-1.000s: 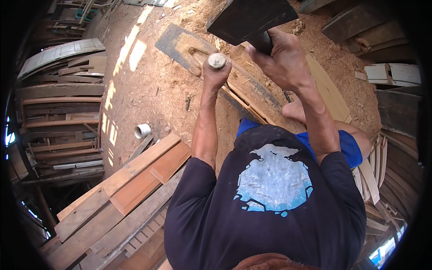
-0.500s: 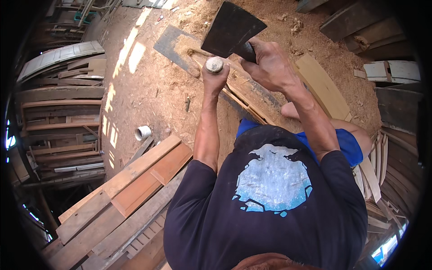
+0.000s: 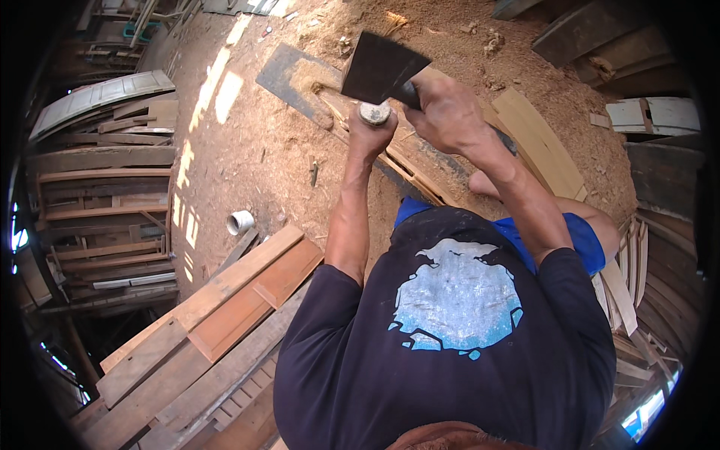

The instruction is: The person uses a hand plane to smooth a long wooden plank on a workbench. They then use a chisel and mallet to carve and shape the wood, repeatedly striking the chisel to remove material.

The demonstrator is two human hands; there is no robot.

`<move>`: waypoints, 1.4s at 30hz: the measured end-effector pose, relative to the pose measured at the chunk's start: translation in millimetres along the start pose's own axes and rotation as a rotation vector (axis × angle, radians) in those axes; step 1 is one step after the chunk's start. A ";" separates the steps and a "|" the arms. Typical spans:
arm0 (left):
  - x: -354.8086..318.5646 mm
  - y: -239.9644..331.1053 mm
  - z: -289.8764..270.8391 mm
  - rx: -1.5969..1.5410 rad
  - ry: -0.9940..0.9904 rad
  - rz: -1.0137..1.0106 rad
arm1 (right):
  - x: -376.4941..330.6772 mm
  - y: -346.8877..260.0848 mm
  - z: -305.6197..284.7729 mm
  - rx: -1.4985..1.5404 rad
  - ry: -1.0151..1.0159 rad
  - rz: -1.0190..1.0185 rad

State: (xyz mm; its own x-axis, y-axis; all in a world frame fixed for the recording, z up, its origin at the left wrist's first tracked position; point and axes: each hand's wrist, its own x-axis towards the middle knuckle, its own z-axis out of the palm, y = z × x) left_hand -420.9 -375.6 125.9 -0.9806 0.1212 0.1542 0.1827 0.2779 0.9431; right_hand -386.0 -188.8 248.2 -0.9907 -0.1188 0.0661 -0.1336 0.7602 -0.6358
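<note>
Head view: the dark broad metal axe blade (image 3: 382, 67), gripped by the right hand (image 3: 448, 112), has dropped onto the round-topped wooden chisel handle (image 3: 374, 113) clasped by the left hand (image 3: 373, 135).

One broad dark metal hatchet blade (image 3: 381, 67) is in view, and one round pale-topped chisel handle (image 3: 374, 113). Two bare hands show: the left hand (image 3: 373, 133) and the right hand (image 3: 444, 114). One short white plastic pipe piece (image 3: 240, 222) lies on the sawdust floor (image 3: 255, 150). One dark flat board dusted with sawdust (image 3: 289, 79) lies beyond the hands, and one pale yellowish plank (image 3: 538, 141) to the right. The stacked reddish-brown planks (image 3: 225, 315) at lower left are too overlapped to count exactly.
</note>
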 end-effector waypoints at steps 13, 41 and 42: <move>-9.7 -10.1 -7.4 -0.141 0.032 -0.191 | -5.0 -21.2 -46.8 0.261 0.135 -0.028; -65.1 -71.8 -10.1 0.145 -0.148 -0.017 | -30.4 -4.4 13.8 0.078 -0.195 -0.146; -64.4 -65.4 -8.1 0.086 -0.092 0.025 | -28.7 -8.8 6.8 0.127 -0.167 -0.150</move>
State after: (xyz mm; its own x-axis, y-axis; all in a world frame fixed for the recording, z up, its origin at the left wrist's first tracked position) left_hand -370.3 -409.3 56.6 -0.9656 0.2149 0.1465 0.2168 0.3538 0.9098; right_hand -356.2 -196.4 246.6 -0.9407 -0.3360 0.0462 -0.2644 0.6411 -0.7205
